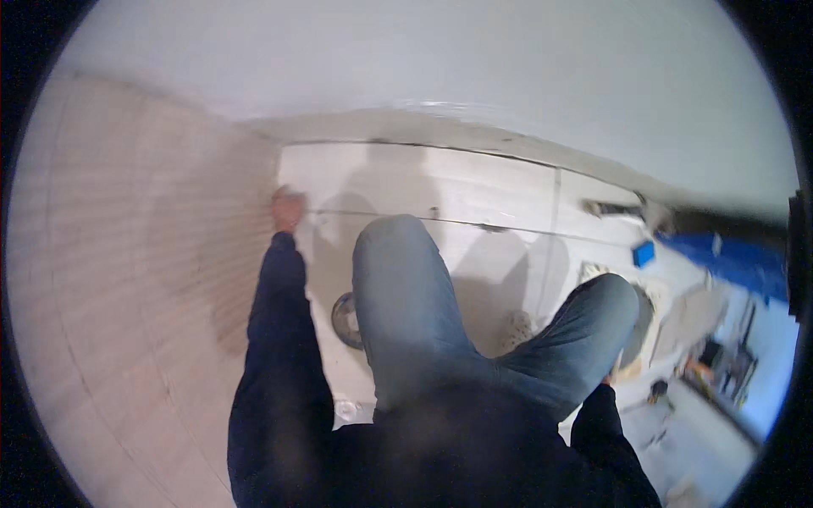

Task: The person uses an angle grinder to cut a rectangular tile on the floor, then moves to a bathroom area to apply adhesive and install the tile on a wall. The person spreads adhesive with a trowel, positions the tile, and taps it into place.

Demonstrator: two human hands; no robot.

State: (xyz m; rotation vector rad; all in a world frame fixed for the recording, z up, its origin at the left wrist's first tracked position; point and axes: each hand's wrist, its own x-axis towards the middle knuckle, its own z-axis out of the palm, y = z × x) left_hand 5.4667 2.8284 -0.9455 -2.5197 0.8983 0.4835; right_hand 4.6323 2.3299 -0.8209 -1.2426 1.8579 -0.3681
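Note:
My left hand (289, 208) is stretched forward to the edge where the pale floor tiles (487, 186) meet the ribbed beige wall (127, 203). It looks bunched up, but blur hides its fingers and anything in them. Only a sliver of my right hand (608, 379) shows beside my right knee; its fingers are hidden. Next to my left knee, a round, dark-rimmed object (345, 320) stands partly covered by my leg. Dark joints run between the long tiles.
A smooth white surface (508, 59) rises ahead. To the right lie a long-handled tool (614, 208), a small blue block (644, 254) and blue sheeting (728, 264). A pale square piece (656, 326) is partly behind my right knee. Mixed clutter (720, 368) sits farther right.

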